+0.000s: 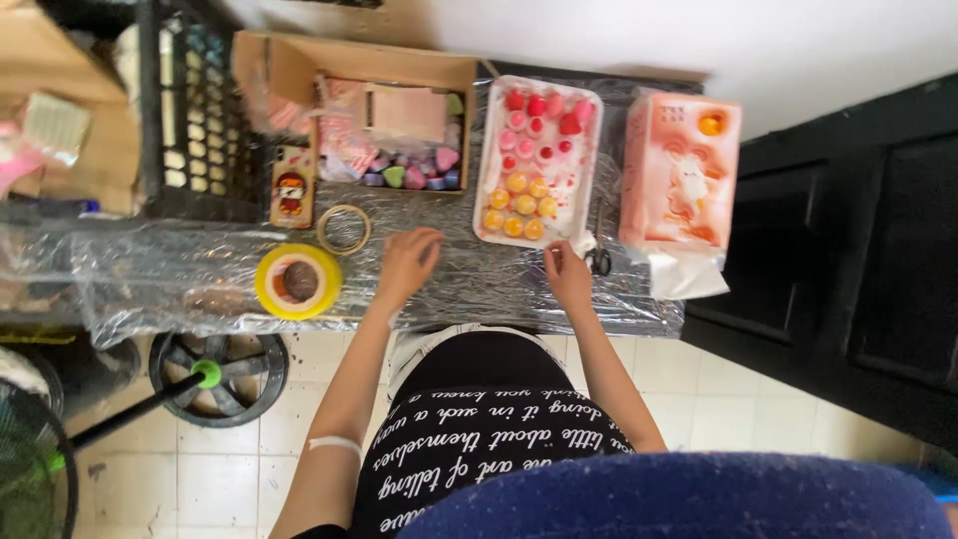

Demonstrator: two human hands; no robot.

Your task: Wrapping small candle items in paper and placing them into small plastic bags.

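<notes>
Head view is showing me both hands resting on the table (200, 269), which is lying under a wrinkled sheet of clear plastic film, likely spread to keep the surface clean. My left hand (407, 262) is lying palm down with fingers loosely curled on the film, holding nothing that I can make out. My right hand (567, 271) is pinching its fingertips together at the near corner of the white tray (589, 160); whether it is gripping something small there or only the tray's edge, I cannot tell. The tray is sitting just beyond the right hand, filled with small rounded moulded pieces, red and pink ones at the far end and orange-yellow ones nearer the hands, sorted by colour, I judge. Scissors (599, 258) are lying just right of the right hand, touching the tray's corner. Left of the left hand, a yellow tape roll (297, 281) and a thin ring (343, 229) are lying flat within easy reach. Farther off, a cardboard box (399, 120) is holding more coloured pieces, and a pink carton (681, 180) is standing right of the tray.
</notes>
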